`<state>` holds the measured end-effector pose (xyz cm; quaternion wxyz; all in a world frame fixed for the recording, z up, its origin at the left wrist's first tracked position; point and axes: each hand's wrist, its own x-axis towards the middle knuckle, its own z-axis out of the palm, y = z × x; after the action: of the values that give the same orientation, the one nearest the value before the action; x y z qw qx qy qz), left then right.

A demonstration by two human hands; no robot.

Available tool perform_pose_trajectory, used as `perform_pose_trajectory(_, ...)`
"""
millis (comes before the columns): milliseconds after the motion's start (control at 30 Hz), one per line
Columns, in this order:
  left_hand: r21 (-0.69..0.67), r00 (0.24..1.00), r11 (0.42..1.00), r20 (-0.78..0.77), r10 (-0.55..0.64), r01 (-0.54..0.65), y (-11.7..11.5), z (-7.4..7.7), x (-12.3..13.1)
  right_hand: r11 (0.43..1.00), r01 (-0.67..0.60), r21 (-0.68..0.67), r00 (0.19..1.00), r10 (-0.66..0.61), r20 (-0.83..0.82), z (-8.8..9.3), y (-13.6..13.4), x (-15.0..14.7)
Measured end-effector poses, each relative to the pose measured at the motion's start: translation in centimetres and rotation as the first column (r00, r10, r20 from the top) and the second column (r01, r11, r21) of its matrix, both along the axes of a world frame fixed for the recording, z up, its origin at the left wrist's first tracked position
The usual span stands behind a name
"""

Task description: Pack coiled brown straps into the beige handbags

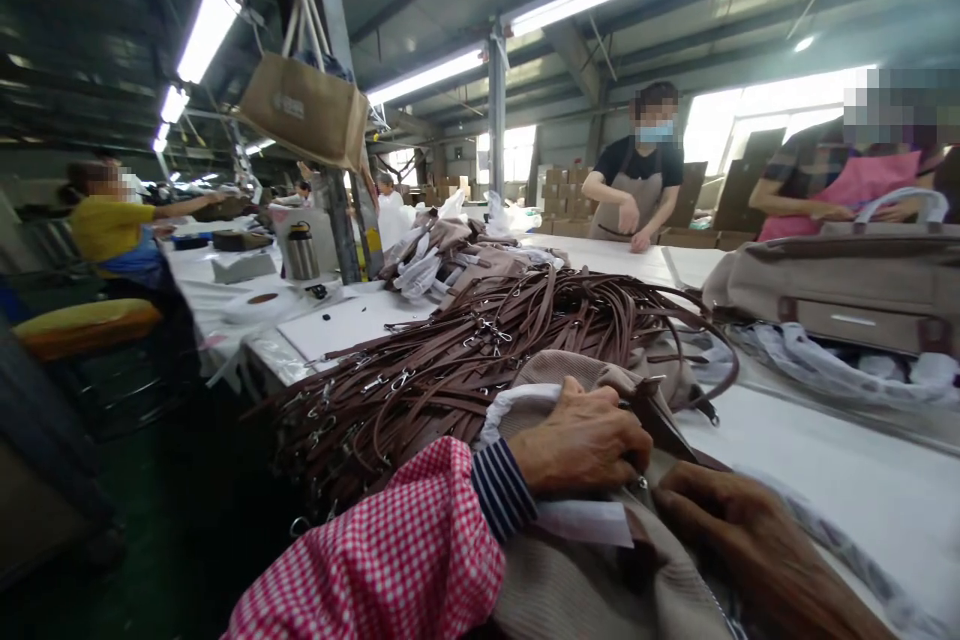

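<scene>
A beige ribbed handbag [600, 570] with brown trim lies in front of me, its handles wrapped in white film. My left hand [589, 435] rests across the bag's upper edge, fingers curled and closed on the fabric beside a wrapped handle [517, 405]. On the other side of the opening, my right hand [739, 530] grips the bag's edge; its fingertips are partly hidden in the folds. Between the two hands a small metal piece [642, 484] shows. A white strip [585, 522] hangs below my left hand. Beyond the bag spreads a pile of brown straps [517, 320] with metal clips.
More beige bags [847, 290] with wrapped handles are stacked at right on the white table [862, 445]. Bags and plastic film [450, 255] lie behind the straps, near a metal post. A steel flask [301, 252] stands at left. Co-workers stand across the table.
</scene>
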<state>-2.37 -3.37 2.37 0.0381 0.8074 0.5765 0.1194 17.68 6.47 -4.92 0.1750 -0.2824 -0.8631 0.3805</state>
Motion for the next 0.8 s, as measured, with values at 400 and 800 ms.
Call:
perform_pose_trajectory(400,0.054,0.998,0.997,0.009,0.061,-0.061,0.8,0.5,0.0,0.998,-0.062,-0.033,0.998,0.061,-0.013,1.6,-0.7,0.2)
perform_pose_trajectory(800,0.144,0.965,0.977,-0.23,-0.125,0.161,2.7,-0.7,3.4,0.982,-0.13,0.134,0.991,0.125,0.044,4.5,1.6,3.5)
